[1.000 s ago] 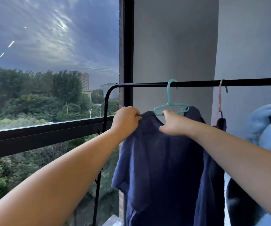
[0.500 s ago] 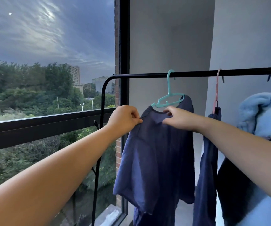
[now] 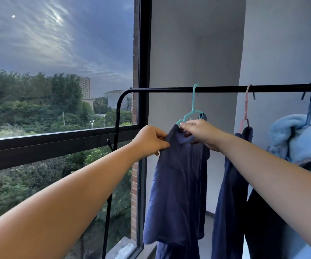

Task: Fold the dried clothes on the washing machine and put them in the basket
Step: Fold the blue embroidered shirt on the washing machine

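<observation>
Narrow balcony corner. Grey wall [image 3: 197, 53] ahead and to the right, pale floor [image 3: 209, 230] low between the hanging clothes. Big window [image 3: 57, 53] on the left in a black frame, crossbar at mid height. Outside: cloudy dusk sky, trees, a few buildings far off. Brick edge beside the frame.

Black rail [image 3: 225, 89] running level from the window side to the right edge, bent down at its left end into a thin post.

On the rail, left to right:
- teal hanger [image 3: 193, 107] carrying the navy shirt [image 3: 179, 184]
- pink hanger [image 3: 245, 109] with a second navy garment [image 3: 229, 184]
- blue hanger [image 3: 310, 109] with a pale blue fleece [image 3: 296, 139], something black below it

Shirt on the teal hanger, slumped and bunched toward the left, hem low near the window's bottom corner, just beside the second garment.

Left grip [image 3: 151, 141]: fingers curled, pinching shirt fabric at the left shoulder.

Right grip [image 3: 199, 131]: at the collar, fingertips against the hanger's left arm, thumb tucked beneath, pinching the collar. Hanger in the same pinch or not: cannot tell.

Both forearms bare, reaching up from the bottom corners.
</observation>
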### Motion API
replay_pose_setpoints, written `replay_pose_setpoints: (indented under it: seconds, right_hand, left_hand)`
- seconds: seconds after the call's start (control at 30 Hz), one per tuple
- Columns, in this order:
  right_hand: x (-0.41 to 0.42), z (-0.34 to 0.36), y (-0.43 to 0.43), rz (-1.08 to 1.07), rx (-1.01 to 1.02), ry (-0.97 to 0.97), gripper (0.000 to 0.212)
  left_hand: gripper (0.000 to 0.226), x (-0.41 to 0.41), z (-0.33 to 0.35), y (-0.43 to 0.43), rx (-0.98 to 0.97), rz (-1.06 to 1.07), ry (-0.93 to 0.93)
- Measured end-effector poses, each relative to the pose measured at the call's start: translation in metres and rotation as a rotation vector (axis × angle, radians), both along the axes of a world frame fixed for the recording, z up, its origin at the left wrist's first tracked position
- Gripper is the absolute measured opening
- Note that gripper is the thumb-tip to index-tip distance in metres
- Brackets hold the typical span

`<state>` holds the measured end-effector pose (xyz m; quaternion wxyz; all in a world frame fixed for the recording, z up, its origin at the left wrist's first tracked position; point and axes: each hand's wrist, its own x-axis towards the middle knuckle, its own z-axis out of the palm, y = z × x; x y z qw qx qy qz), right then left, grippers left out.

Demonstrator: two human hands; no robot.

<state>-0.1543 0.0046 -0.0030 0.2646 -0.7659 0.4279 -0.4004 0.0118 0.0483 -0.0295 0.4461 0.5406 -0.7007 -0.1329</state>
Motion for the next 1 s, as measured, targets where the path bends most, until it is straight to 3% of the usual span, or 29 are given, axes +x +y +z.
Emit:
replay_pose_setpoints:
  seconds: [0.13, 0.27, 0.37, 0.5, 0.83, 1.0]
  right_hand:
    - [0.002, 0.005, 0.002, -0.052, -0.015, -0.022, 0.044]
    - [0.007, 0.007, 0.005, -0.202, -0.160, 0.106, 0.056]
    - [0.009, 0.008, 0.003, -0.247, -0.158, 0.193, 0.047]
    - [0.009, 0.008, -0.003, -0.216, -0.090, 0.170, 0.037]
    - [-0.007, 0.001, 0.010, -0.060, -0.281, 0.247, 0.019]
    - [-0.008, -0.010, 0.018, -0.041, -0.336, 0.342, 0.032]
  left_hand:
    - [0.016, -0.003, -0.003, 0.003, -0.034, 0.016, -0.053]
    - [0.014, -0.006, -0.004, 0.006, -0.025, -0.022, -0.065]
    - [0.017, -0.008, -0.008, 0.008, -0.043, -0.026, -0.070]
    - [0.018, -0.008, -0.012, 0.009, -0.058, -0.024, -0.086]
    - [0.014, 0.000, -0.024, 0.003, 0.043, -0.104, -0.070]
    - [0.018, 0.000, -0.029, -0.001, 0.060, -0.114, -0.013]
